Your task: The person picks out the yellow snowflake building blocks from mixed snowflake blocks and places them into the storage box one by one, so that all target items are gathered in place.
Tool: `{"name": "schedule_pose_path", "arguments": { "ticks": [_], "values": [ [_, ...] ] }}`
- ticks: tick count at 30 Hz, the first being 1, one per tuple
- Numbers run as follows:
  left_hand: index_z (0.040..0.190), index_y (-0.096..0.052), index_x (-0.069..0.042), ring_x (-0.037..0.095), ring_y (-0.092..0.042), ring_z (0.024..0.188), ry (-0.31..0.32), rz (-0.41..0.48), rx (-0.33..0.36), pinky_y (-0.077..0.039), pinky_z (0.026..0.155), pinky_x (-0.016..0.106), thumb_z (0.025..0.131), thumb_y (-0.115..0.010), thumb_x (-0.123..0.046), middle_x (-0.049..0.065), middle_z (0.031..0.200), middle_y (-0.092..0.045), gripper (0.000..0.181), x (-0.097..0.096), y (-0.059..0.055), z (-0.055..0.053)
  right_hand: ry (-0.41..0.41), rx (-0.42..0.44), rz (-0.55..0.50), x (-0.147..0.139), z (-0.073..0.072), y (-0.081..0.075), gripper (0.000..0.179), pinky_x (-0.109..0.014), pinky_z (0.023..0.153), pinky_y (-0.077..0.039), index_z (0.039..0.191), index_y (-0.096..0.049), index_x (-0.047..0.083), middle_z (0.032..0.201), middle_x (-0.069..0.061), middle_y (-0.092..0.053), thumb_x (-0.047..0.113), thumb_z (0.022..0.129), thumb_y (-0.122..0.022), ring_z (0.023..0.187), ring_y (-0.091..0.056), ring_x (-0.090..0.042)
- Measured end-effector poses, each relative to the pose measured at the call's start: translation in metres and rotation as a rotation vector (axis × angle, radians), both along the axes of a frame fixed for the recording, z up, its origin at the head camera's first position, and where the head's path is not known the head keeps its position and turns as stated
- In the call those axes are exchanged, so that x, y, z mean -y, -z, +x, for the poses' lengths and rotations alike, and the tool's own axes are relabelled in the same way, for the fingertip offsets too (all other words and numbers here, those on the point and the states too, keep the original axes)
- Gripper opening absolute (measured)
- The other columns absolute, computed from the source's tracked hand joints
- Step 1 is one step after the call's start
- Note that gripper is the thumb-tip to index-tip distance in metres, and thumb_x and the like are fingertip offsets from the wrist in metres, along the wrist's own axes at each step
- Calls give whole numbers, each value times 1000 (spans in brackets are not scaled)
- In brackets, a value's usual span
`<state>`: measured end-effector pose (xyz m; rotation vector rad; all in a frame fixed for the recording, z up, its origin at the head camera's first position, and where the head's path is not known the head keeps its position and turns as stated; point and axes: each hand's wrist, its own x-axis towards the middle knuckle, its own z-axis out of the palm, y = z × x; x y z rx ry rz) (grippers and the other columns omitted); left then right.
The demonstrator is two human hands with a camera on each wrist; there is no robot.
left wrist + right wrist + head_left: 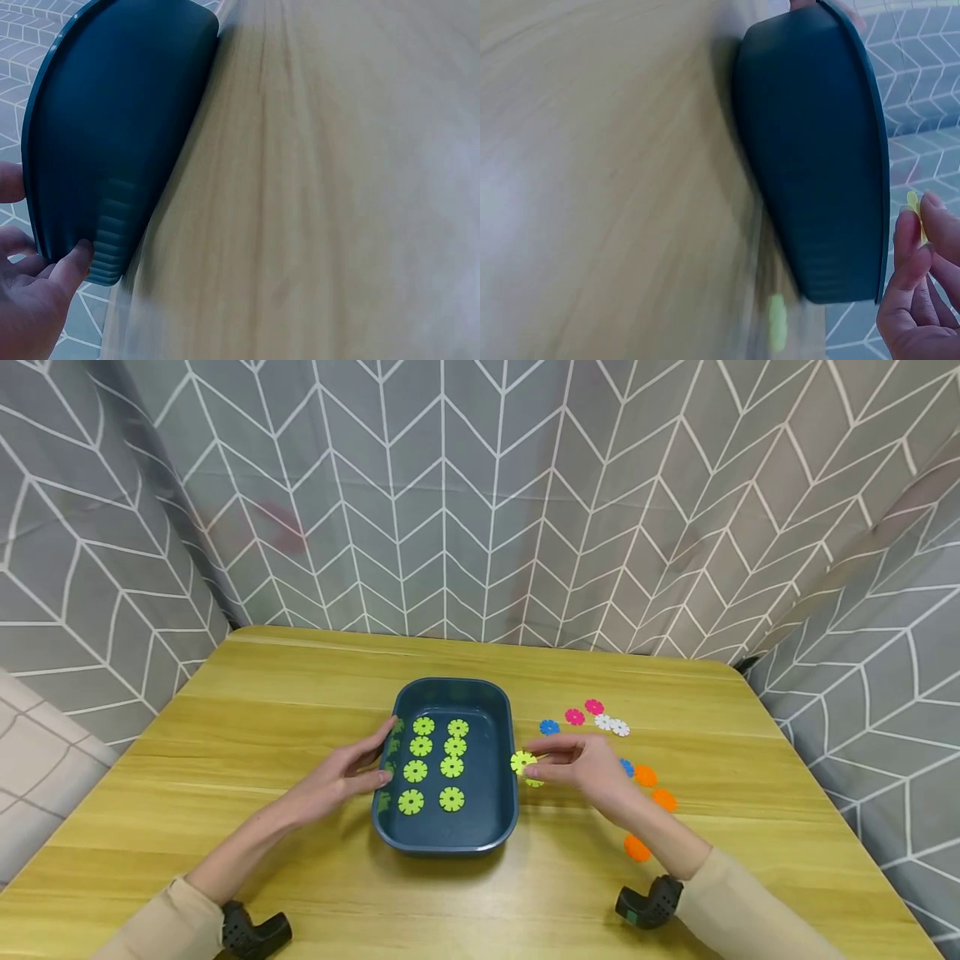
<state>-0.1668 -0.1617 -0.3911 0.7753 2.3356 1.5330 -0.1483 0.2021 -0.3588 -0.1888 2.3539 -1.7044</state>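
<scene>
A dark blue plastic bin point(487, 818) stands on the table with several yellow-green notched discs point(452, 767) lying in two columns on its floor. My left hand point(348, 772) holds the bin's left side; in the left wrist view its thumb point(73, 266) lies against the ribbed wall. Just outside the right rim, my right hand point(581, 768) pinches another yellow-green notched disc point(522, 763) between thumb and fingers. The right wrist view shows this disc point(915, 214) edge-on at the fingertips. One more yellow-green disc point(534, 782) lies on the table, partly hidden below the right hand.
Right of the bin, loose discs lie on the wooden table point(315, 668): blue point(550, 727), pink point(575, 717), white point(619, 727) and orange point(663, 800). Some are partly behind the right hand. A patterned grey curtain point(480, 502) hangs behind the table.
</scene>
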Motion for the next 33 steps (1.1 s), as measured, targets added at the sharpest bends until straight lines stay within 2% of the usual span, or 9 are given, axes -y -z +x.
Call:
{"name": "schedule_pose_path", "arguments": {
  "ticks": [8, 16, 25, 33],
  "values": [
    [159, -14, -1, 45, -20, 149, -1, 3, 2, -22, 118, 56, 101, -55, -13, 21, 166, -8, 72, 0, 0, -1, -71, -22, 13, 18, -2, -8, 38, -31, 87, -60, 118, -74, 8, 104, -9, -76, 22, 83, -83, 91, -74, -20],
    [159, -13, -1, 45, -19, 149, 0, 2, 11, -22, 118, 56, 101, -55, -14, 22, 166, -7, 73, -1, 1, -1, -94, -21, 20, 36, -2, -14, 41, -32, 88, -60, 119, -72, 4, 103, -8, -77, 20, 83, -82, 91, -74, -19],
    [159, -13, -1, 45, -19, 149, 2, 7, 14, -22, 118, 55, 101, -55, -14, 21, 166, -7, 72, -1, 2, -2, -120, 9, 14, 57, -1, -24, 35, -36, 95, -58, 119, -73, 6, 99, -8, -77, 15, 85, -80, 90, -75, -19],
    [159, -13, 0, 45, -19, 149, 9, 18, 16, -22, 118, 55, 101, -54, -13, 22, 166, -7, 72, 0, 2, -2, -217, 44, -24, 76, 0, -26, 33, -35, 90, -60, 120, -71, -1, 105, -16, -76, 6, 88, -75, 93, -75, -24]
  ]
}}
